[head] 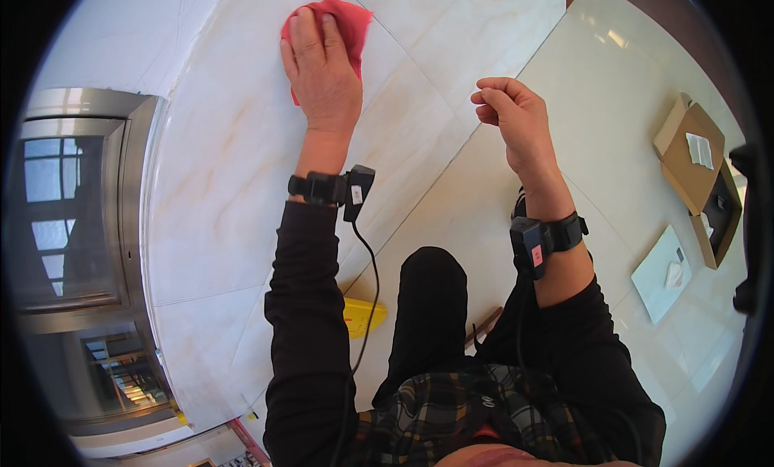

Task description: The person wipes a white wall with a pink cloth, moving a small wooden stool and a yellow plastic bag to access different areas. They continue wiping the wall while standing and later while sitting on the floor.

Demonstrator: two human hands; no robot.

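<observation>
My left hand (pixel 329 92) lies flat with its fingers spread over a red cloth (pixel 357 28), pressing it against the upper part of a marble-patterned tile wall (pixel 242 182). Edges of the cloth stick out past the fingertips and beside the palm. My right hand (pixel 521 119) is held in front of the wall's foot, fingers curled in and thumb close to the index finger. Nothing shows in it, though the inside of the palm is hidden. Each wrist wears a black strap with a small device, and a cable runs down from the left device (pixel 361 192).
A metal-framed glass window or door (pixel 127 182) borders the wall at left. On the tiled floor (pixel 604 122) at right lie an opened cardboard box (pixel 692 155) and a pale flat sheet (pixel 656 285). Something yellow (pixel 366 316) shows beside my left forearm, near my knee.
</observation>
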